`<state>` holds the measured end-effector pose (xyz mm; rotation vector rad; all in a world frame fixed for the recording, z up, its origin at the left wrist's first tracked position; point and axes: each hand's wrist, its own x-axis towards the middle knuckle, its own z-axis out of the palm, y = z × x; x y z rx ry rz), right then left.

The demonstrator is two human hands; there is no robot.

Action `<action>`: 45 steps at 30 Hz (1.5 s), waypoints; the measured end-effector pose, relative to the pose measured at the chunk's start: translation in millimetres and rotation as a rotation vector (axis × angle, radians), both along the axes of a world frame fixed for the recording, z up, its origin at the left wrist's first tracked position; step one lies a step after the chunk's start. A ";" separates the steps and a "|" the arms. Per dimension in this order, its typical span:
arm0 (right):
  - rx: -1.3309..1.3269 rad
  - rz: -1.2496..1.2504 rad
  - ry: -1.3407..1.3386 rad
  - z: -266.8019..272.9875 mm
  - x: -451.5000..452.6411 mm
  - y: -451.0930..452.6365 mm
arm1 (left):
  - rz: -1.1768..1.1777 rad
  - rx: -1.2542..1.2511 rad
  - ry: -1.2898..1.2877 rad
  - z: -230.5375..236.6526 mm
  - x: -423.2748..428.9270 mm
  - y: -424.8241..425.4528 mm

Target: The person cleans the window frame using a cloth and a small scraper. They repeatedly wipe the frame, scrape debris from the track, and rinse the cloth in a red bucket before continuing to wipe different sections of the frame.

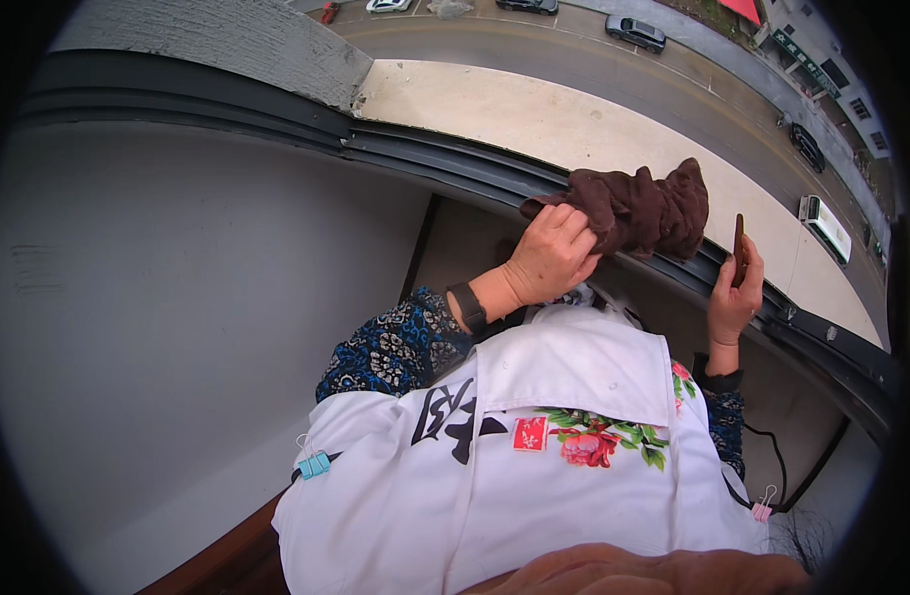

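My left hand (555, 253) grips the near left corner of a crumpled dark brown cloth (641, 208). The cloth lies bunched over the dark metal window track (455, 167) and partly over the pale outer sill (499, 104). To the right, my right hand (736, 290) holds a thin reddish-brown flat object (739, 249) upright between thumb and fingers, just above the track. What that object is, I cannot tell. A dark band is on my left wrist, and a white apron (574, 476) with a flower print covers my front.
A rough grey wall (202, 44) meets the sill's left end. Beyond the sill, far below, lies a road (455, 44) with parked cars and a white van (825, 229). A smooth grey panel (202, 297) stands at left. A black cable (778, 446) hangs at lower right.
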<state>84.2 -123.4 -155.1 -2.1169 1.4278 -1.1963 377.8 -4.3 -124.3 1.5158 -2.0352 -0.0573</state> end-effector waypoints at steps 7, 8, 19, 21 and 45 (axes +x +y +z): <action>0.079 0.032 -0.107 -16.0 -9.6 -4.7 | 0.058 -0.088 -0.146 -10.3 65.7 24.0; 0.075 0.028 -0.093 -16.1 -9.1 -5.2 | 0.116 -0.113 -0.197 -8.3 89.3 28.2; 0.007 -0.009 -0.008 -6.6 -4.8 -4.6 | 0.497 -0.052 -0.964 43.0 285.0 67.9; -0.047 -0.007 0.010 -5.0 -2.9 -4.4 | 0.494 0.136 -1.105 46.2 291.6 63.8; -0.071 0.011 0.039 -3.0 2.5 -3.7 | 0.669 0.103 -0.633 26.2 249.3 69.5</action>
